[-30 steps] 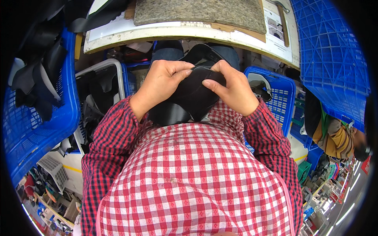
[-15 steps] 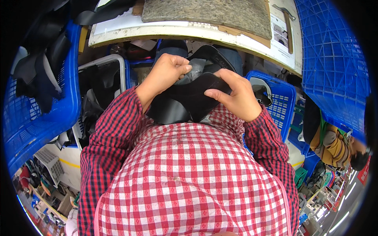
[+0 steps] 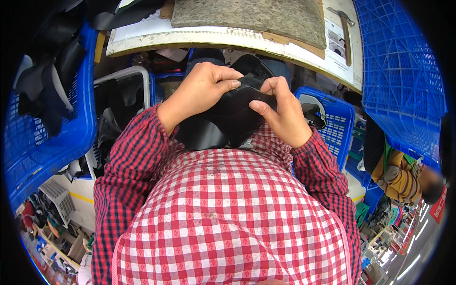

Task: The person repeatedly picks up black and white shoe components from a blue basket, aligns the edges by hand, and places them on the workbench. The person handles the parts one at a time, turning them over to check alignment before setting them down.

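Over my lap lies a black leather shoe upper (image 3: 228, 114) with curved edges and a glossy patch at its lower left. My left hand (image 3: 202, 88) pinches its top edge between thumb and forefinger. On the other side, my right hand (image 3: 285, 111) grips the edge, thumb on the near face and fingers bent behind it. A second curved black part (image 3: 251, 66) stands up beyond the fingers; whether it belongs to the same piece I cannot tell. The fingertips behind the leather are hidden.
Ahead is a worktable (image 3: 199, 40) bearing a stone slab (image 3: 251, 19) and a hammer (image 3: 346, 35). Blue baskets (image 3: 78, 137) with black leather pieces stand at my left, a small blue basket (image 3: 339, 126) and a tall blue crate (image 3: 403, 71) at my right. Another person (image 3: 401, 178) is far right.
My left hand has shifted slightly right, closer to my right hand, onto the upper's top edge. The grey inner face that showed between the hands is now mostly covered.
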The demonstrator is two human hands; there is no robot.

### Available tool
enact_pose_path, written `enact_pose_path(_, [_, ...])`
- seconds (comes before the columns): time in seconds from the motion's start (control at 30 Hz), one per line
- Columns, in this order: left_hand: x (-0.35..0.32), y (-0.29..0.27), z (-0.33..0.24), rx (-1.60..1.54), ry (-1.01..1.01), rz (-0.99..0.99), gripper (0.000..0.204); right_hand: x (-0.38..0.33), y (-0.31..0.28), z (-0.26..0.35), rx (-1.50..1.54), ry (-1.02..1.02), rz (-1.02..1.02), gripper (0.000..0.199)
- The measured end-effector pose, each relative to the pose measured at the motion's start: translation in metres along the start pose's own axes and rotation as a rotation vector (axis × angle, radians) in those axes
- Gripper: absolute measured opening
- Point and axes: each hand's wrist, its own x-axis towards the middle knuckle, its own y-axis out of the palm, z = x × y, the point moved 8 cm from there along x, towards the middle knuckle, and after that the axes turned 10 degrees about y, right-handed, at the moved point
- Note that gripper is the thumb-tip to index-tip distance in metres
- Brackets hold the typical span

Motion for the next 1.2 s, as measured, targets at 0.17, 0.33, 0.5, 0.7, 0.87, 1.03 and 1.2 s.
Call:
enact_pose_path(0.17, [0.0, 0.003, -0.014, 0.102, 0.058, 0.043, 0.023, -0.001, -0.002, -0.005, 0.031, 0.029, -0.036, 0.048])
enact_pose_path(0.33, [-0.001, 0.003, -0.021, 0.126, 0.08, 0.078, 0.024, -0.001, -0.002, -0.005, 0.039, 0.041, -0.033, 0.05])
enact_pose_path(0.5, [-0.003, 0.004, -0.022, 0.069, 0.089, 0.084, 0.023, 0.0, -0.004, -0.005, 0.04, 0.046, -0.03, 0.051])
enact_pose_path(0.7, [-0.002, 0.005, -0.019, -0.011, 0.079, 0.084, 0.023, -0.001, -0.006, -0.003, 0.014, 0.042, -0.012, 0.054])
enact_pose_path(0.87, [-0.003, 0.006, -0.018, -0.026, 0.123, 0.086, 0.023, 0.0, -0.009, 0.004, 0.043, -0.039, -0.018, 0.036])
enact_pose_path(1.03, [-0.003, 0.011, 0.001, -0.297, 0.009, 0.246, 0.024, 0.001, -0.007, 0.001, 0.043, -0.008, 0.042, 0.022])
enact_pose_path(1.2, [-0.004, 0.02, 0.014, -0.46, -0.074, 0.342, 0.031, 0.003, -0.009, -0.001, 0.06, 0.013, 0.057, 0.024])
